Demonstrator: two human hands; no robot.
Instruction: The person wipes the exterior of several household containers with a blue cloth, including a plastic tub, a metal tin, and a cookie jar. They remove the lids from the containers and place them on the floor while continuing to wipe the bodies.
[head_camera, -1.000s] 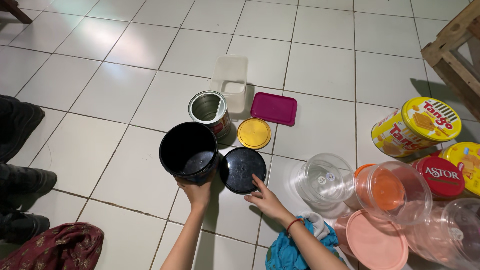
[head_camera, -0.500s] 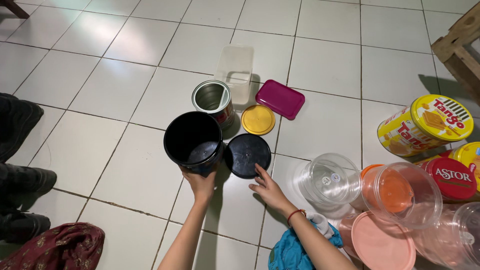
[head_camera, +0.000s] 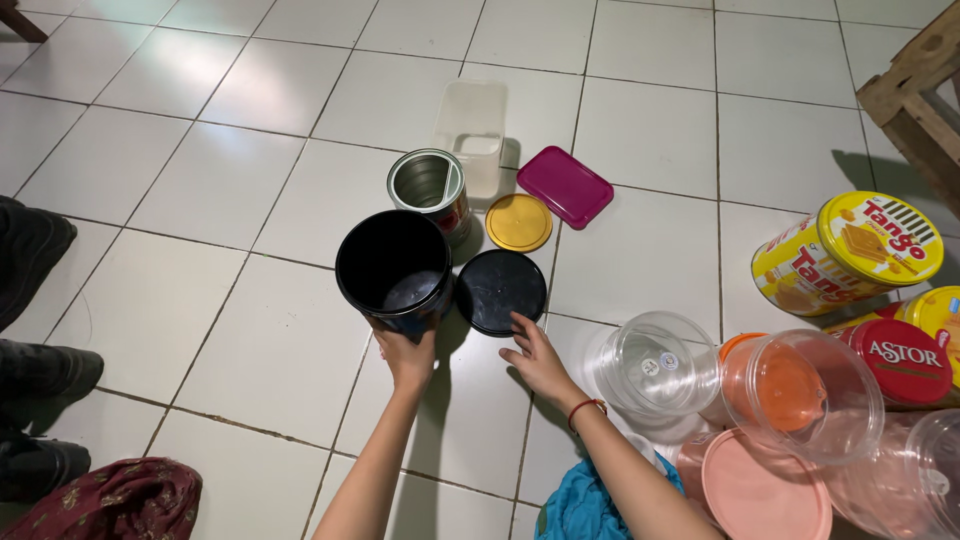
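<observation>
My left hand grips the near side of an open black round container standing on the white tiled floor. Its black round lid lies flat just to the right, and the fingertips of my right hand rest on the lid's near edge. Behind them stand an open metal can, a yellow round lid, a magenta rectangular lid and a clear rectangular box.
To the right lie clear plastic jars, one with an orange lid, a pink lid, a yellow biscuit tin and a red-lidded tin. A wooden frame stands top right. Dark shoes and patterned cloth sit left.
The view has shifted slightly. My right hand has settled its fingertips on the black lid's edge; my left hand keeps hold of the black container.
</observation>
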